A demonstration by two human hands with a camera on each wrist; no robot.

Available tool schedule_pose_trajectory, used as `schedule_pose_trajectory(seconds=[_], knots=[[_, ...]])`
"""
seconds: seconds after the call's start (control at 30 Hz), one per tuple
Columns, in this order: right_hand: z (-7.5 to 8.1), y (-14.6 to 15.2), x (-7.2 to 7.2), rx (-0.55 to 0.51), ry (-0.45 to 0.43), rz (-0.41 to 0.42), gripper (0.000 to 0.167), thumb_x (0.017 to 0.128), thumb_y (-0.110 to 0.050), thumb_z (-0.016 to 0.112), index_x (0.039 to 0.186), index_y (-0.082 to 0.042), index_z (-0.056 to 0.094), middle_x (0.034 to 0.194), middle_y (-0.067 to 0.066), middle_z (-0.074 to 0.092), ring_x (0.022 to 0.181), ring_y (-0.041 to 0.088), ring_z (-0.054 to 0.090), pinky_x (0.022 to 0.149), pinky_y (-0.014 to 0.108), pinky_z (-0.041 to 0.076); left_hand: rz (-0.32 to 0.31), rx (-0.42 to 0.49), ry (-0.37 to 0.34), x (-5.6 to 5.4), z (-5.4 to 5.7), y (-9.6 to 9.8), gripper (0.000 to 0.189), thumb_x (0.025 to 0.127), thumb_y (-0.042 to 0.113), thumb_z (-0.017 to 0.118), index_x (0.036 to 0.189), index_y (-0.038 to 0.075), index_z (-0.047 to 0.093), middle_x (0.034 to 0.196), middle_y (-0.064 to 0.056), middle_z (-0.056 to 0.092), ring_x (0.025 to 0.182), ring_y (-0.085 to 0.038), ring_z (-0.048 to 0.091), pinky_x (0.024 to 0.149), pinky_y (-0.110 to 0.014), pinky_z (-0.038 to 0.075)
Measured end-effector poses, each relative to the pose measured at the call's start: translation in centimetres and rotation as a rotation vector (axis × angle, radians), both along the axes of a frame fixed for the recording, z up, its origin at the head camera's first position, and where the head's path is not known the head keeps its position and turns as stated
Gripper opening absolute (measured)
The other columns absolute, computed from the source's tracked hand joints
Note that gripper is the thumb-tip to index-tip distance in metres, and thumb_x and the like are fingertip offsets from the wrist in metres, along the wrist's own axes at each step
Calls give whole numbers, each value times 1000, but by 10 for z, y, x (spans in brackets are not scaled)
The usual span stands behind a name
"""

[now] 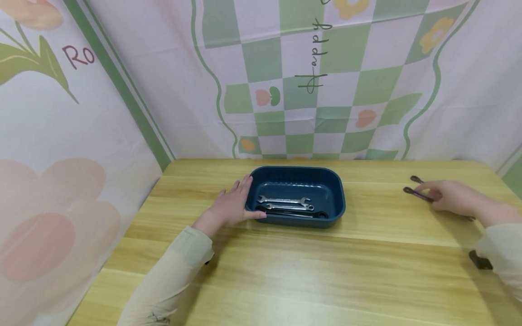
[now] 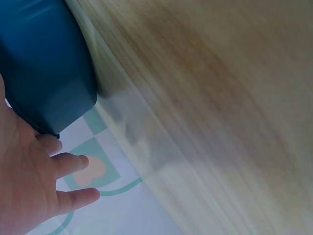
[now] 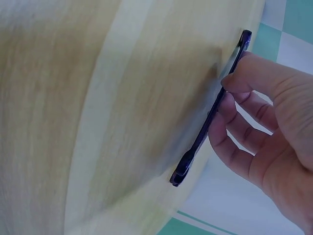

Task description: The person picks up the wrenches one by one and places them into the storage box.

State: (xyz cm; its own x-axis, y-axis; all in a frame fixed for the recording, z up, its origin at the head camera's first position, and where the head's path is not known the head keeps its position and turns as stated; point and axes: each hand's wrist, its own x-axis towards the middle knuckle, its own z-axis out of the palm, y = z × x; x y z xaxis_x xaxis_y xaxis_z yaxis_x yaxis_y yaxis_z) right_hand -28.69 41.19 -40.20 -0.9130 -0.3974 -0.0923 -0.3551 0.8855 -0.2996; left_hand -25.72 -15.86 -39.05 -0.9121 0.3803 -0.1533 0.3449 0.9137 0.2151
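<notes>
A dark blue rectangular bin point(image 1: 336, 216) stands on the table and holds several wrenches: silver combination wrenches point(image 1: 284, 200) and a black one point(image 1: 322, 214) along its near wall. My left hand point(image 1: 230, 203) rests against the bin's left end, fingers extended along the outside and thumb over the near rim. In the left wrist view its fingers are spread beside the bin wall point(image 2: 54, 63). Far to the right, my right hand point(image 1: 454, 197) pinches a dark, shiny wrench point(image 3: 200, 132) between thumb and fingers, close over the table. Another dark tool end point(image 1: 416, 179) shows just behind those fingers.
The light wood table point(image 1: 310, 276) runs back to a printed cloth point(image 1: 302, 122) with green checks, hanging behind its far edge. Another flowered cloth point(image 1: 81, 181) hangs along the left. A small black object point(image 1: 481, 260) shows at the right sleeve.
</notes>
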Motion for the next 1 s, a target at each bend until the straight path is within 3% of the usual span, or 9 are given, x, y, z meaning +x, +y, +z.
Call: schedule_pose_trajectory(seconds=[0.27,0.5,0.63,1.0], knots=[[1,1,-1,-11,2,-2,46,77,6,76,121,12,64,97,32,69,92,53,65,79,67,51,0,-2,-4,-1,-1,0,120,86,83,52,165,12,-4,172,-6,-2,155,-35,10,117,-67,19],[7,-1,-4,8,36,2,47,75,3,79,120,9,67,90,10,68,81,27,61,72,49,52,5,-1,-15,0,1,0,120,87,82,53,165,13,-5,172,-4,-5,156,-34,9,117,-67,18],[11,-6,-4,14,43,9,44,77,3,79,120,8,68,89,5,67,77,20,56,68,39,48,6,1,-22,0,0,1,120,86,83,52,165,13,-6,172,-3,-6,156,-34,8,117,-67,18],[25,-19,-6,-46,-32,-7,44,84,9,71,127,8,65,103,21,69,93,40,66,75,52,55,-5,-11,2,-1,-2,0,120,87,83,51,165,12,-5,172,-7,-3,155,-35,9,116,-67,20]])
